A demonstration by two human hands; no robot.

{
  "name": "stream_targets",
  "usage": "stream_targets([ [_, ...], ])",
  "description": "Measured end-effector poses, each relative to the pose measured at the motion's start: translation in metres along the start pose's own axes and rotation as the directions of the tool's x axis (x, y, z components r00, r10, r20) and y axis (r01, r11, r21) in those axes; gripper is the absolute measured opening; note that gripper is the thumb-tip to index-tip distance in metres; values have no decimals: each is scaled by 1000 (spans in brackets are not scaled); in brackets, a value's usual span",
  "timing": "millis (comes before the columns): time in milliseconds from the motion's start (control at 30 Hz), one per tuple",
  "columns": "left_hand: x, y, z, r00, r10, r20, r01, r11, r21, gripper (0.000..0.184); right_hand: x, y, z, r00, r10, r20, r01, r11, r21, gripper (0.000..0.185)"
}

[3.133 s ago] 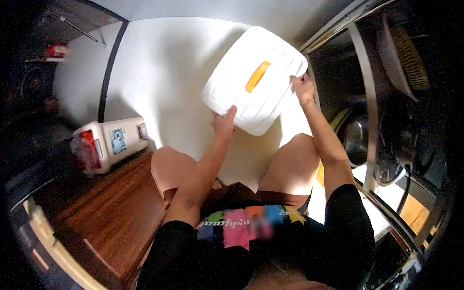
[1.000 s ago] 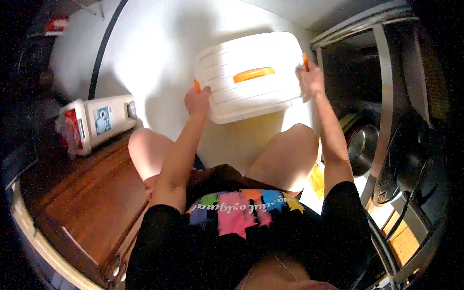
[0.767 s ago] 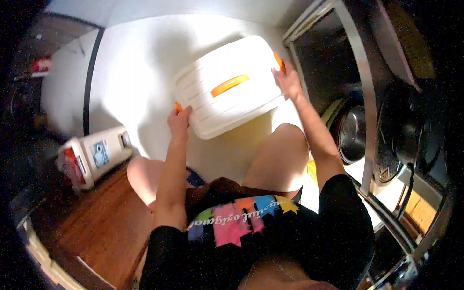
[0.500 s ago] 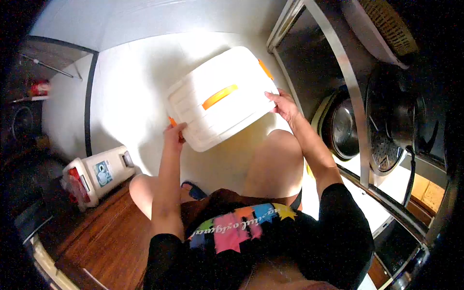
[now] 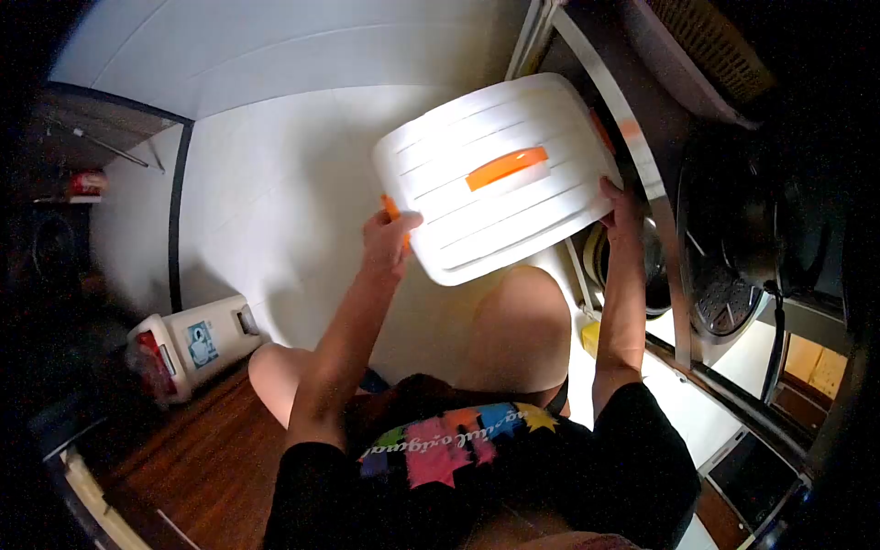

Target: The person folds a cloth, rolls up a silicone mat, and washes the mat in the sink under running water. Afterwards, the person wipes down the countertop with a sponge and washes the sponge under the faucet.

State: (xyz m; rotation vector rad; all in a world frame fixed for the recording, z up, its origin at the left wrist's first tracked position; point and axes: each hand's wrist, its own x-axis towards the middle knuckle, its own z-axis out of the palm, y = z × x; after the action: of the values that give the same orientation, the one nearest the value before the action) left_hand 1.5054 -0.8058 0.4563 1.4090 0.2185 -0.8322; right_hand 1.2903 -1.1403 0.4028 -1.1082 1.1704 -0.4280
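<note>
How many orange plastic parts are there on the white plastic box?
3: one handle on the ribbed white lid, the left clip at the left hand, and the right clip at the opposite end, beyond the right hand. Others may be hidden underneath.

Ridged plastic box [image 5: 486, 215], matt cloth shirt [image 5: 541, 477]

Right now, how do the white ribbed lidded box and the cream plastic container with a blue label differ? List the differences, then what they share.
The left hand and right hand hold the white box; neither touches the cream container. The box shows an orange lid handle, the container a blue label and something red at one end. Both are pale.
</note>
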Motion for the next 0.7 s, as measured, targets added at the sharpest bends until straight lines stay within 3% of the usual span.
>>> stream_targets([
  [67,13,-7,15,999,36,31,-35,999,-5,34,19,-8,-11,1000,-3,-9,3,1000,8,65],
  [100,18,-16,24,972,177,155,-184,982,33,33,28,-12,-16,1000,-12,-22,13,1000,24,65],
  [167,29,-18,39,909,315,273,-338,940,41,33,44,-23,-16,997,-49,-53,51,998,48,65],
  [233,27,-4,61,983,-19,184,33,997,-71,31,57,-32,-17,993,-83,-80,88,994,64,65],
  [367,26,-12,92,987,-29,156,57,982,-179,27,62,-44,-15,982,-152,-114,155,988,22,66],
  [467,25,-9,110,978,-48,203,84,981,-175,27,59,-46,-3,944,-277,-177,250,955,-161,66],
  [533,20,6,129,980,-84,178,106,987,-120,30,41,-42,13,869,-461,-179,356,834,-421,66],
  [600,33,7,143,968,-112,223,141,983,-116,32,0,-37,43,768,-640,-6,528,640,-559,67],
  [667,56,-3,157,940,-161,300,181,983,-37,32,-45,-43,78,600,-758,256,711,358,-605,67],
  [700,64,-6,162,919,-193,343,200,980,16,32,-65,-51,100,445,-828,341,744,130,-656,64],
])
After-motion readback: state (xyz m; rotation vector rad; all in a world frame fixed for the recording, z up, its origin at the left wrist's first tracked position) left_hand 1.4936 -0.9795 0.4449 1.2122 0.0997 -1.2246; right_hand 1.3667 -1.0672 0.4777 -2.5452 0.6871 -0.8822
